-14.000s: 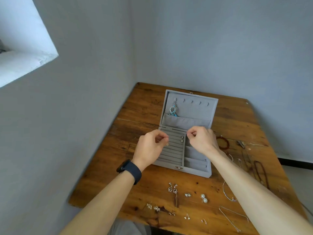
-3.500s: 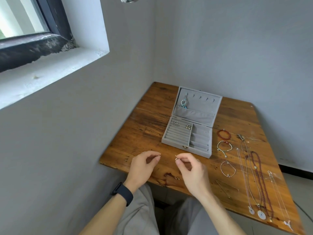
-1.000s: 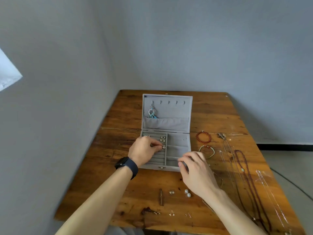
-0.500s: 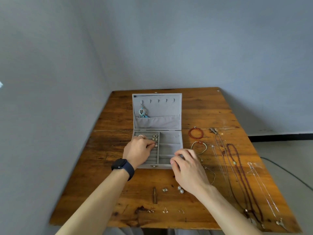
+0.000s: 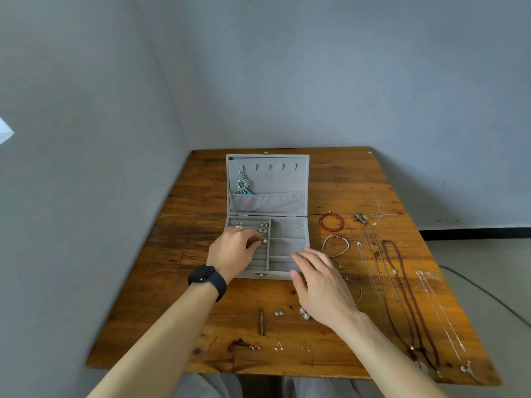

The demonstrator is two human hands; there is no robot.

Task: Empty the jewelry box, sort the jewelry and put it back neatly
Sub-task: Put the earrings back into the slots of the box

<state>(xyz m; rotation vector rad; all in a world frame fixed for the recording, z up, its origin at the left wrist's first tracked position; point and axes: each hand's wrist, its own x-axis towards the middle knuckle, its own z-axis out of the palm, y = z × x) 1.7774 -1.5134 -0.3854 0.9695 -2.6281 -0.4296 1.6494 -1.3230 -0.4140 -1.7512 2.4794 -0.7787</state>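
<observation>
While the left hand sits curled over the ring-roll side of the open grey velvet jewelry box, its fingertips are pinched narrow on a small silver earring, right at the rolls; a pair of pale oval studs is tucked in just behind it, and a silver ring sits at the back left of the same section; the right hand is flat-ish, fingers straight and a bit spread, tips resting on the box's front right corner, holding nothing; the box stands mid-way on the brown wooden table, lid up, with a turquoise dangly earring hanging off the leftmost hook; right of the box lie a red bead bracelet and a green cord bracelet, then several long necklaces laid side by side; near the front edge there's a pair of pearl earrings and a few tiny stud earrings; black smartwatch on the left wrist.
</observation>
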